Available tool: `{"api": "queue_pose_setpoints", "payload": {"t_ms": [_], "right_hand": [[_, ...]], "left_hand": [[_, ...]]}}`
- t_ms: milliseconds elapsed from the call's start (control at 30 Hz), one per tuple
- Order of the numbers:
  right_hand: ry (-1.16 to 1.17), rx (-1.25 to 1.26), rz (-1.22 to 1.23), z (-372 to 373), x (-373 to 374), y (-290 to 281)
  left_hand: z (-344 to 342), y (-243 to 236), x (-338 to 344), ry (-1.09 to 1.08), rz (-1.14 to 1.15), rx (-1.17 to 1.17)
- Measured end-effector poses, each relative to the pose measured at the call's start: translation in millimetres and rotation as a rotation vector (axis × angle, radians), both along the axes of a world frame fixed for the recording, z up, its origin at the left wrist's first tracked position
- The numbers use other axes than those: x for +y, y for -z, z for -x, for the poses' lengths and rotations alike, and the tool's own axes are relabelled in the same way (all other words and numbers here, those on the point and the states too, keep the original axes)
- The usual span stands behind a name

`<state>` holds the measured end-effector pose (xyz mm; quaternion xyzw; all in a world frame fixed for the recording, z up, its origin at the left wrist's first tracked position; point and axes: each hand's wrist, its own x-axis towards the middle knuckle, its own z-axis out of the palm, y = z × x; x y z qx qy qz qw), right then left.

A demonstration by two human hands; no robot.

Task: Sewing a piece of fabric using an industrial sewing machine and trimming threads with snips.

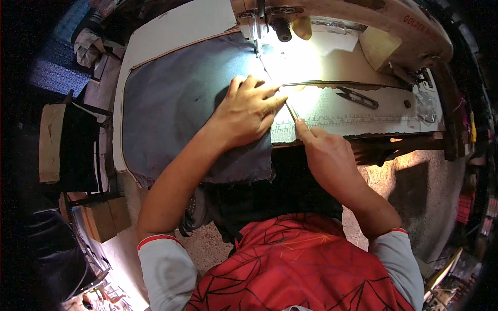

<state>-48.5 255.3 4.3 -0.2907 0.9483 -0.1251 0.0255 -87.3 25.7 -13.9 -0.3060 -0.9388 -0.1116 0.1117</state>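
Note:
A large dark blue-grey fabric piece lies across the left of the sewing table, its far edge by the sewing machine's needle area. My left hand presses on the fabric near its right edge, fingers bent and pointing right. A narrow strip runs along that edge toward the needle; whether it is separate from the fabric I cannot tell. My right hand closes on the strip's near end, index finger stretched along it. The fabric's near corner hangs over the table's front edge.
Thread snips lie on the table right of my hands, beyond a printed ruler scale. The machine's arm spans the far side, its lamp glaring. A clear plastic piece sits at the right end. A cardboard box stands lower left.

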Motion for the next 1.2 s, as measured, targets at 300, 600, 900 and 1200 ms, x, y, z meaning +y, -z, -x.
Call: {"api": "queue_pose_setpoints", "payload": {"t_ms": [300, 600, 900, 1200], "right_hand": [[-0.027, -0.029, 0.062, 1.8, 0.2, -1.1], [0.006, -0.026, 0.254, -4.4, 0.6, 20.9], [0.034, -0.165, 0.454, -13.6, -18.1, 15.7], [0.056, -0.351, 0.762, -21.5, -28.7, 19.9]], "left_hand": [[6.9, 2.4, -5.7, -0.008, 0.077, 0.07], [-117.7, -17.2, 28.3, -0.143, 0.016, -0.213], [-121.6, 3.2, 13.5, -0.279, 0.203, 0.12], [-131.2, -17.9, 22.4, -0.127, -0.169, -0.208]]}}
